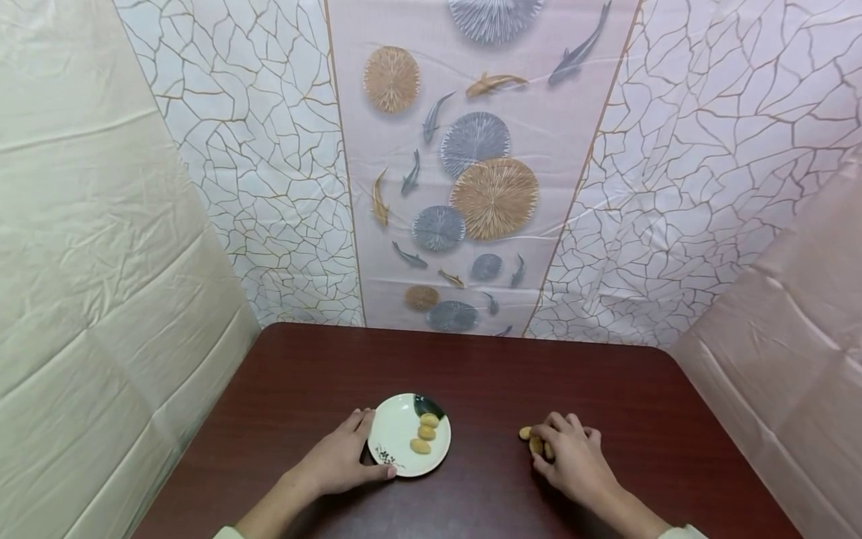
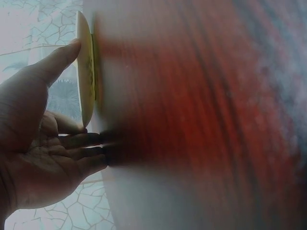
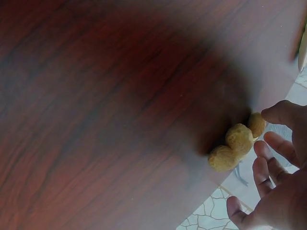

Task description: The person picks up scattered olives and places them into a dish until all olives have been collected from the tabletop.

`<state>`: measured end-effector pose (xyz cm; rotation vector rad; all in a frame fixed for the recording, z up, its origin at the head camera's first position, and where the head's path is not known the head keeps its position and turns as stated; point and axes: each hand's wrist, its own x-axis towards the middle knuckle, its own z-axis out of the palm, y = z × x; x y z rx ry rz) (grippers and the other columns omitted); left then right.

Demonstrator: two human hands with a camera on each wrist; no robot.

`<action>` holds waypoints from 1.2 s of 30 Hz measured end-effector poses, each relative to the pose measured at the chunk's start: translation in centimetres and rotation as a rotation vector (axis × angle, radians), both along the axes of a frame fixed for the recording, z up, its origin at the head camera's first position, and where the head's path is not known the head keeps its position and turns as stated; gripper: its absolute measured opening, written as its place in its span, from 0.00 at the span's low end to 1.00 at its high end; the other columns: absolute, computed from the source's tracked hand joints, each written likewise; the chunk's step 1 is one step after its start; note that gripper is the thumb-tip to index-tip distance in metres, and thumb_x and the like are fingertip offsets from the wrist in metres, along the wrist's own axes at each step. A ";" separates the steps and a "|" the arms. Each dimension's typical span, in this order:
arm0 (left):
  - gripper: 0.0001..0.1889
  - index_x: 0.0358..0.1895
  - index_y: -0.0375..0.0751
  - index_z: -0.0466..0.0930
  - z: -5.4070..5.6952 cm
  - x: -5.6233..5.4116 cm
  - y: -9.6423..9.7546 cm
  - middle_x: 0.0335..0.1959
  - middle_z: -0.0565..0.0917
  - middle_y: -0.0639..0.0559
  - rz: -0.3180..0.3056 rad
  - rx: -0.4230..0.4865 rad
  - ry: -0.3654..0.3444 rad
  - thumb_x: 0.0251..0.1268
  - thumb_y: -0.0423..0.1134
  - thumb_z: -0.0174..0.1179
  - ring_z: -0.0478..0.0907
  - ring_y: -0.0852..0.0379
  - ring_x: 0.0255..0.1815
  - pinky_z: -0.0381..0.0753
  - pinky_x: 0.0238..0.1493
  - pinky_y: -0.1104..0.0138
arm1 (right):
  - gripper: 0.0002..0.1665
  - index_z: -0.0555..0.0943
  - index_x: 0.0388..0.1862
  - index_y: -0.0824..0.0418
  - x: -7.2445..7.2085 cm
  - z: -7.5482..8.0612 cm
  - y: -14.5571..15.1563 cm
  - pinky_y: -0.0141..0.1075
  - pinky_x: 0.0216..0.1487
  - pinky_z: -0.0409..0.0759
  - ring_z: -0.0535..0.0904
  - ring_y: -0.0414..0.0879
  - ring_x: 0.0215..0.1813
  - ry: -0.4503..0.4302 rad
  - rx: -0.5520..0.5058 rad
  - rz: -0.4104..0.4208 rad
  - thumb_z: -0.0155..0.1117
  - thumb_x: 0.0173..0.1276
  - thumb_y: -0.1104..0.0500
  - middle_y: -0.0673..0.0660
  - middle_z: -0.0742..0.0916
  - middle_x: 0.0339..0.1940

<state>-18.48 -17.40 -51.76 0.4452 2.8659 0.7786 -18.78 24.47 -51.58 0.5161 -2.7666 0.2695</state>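
A round white plate (image 1: 390,430) with a dark green patch and a small printed sprig lies left of centre on the table. Three yellow-tan oval pieces (image 1: 426,433) sit in a row on its right side. My left hand (image 1: 340,453) holds the plate by its left rim, thumb at the front and fingers along the far side. At the right, my right hand (image 1: 575,458) is over more tan pieces with lumpy surfaces (image 3: 239,138), partly hiding them in the head view. The right wrist view shows its thumb right at the farthest piece, the other fingers loosely bent beside them.
The dark red wooden table (image 1: 485,389) has rounded far corners. Behind it hangs a cloth (image 1: 491,195) printed with fish and round shapes, flanked by crackle-patterned panels. Pale creased cloth (image 1: 101,299) borders the left side, and similar cloth (image 1: 795,322) the right.
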 end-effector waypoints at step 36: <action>0.65 0.86 0.26 0.60 0.0 -0.1 -0.1 0.86 0.65 0.27 0.001 -0.003 0.001 0.59 0.72 0.76 0.64 0.30 0.87 0.74 0.79 0.37 | 0.17 0.89 0.43 0.50 -0.3 -0.7 -0.5 0.63 0.47 0.77 0.71 0.47 0.44 -0.028 0.033 -0.067 0.87 0.57 0.58 0.47 0.81 0.40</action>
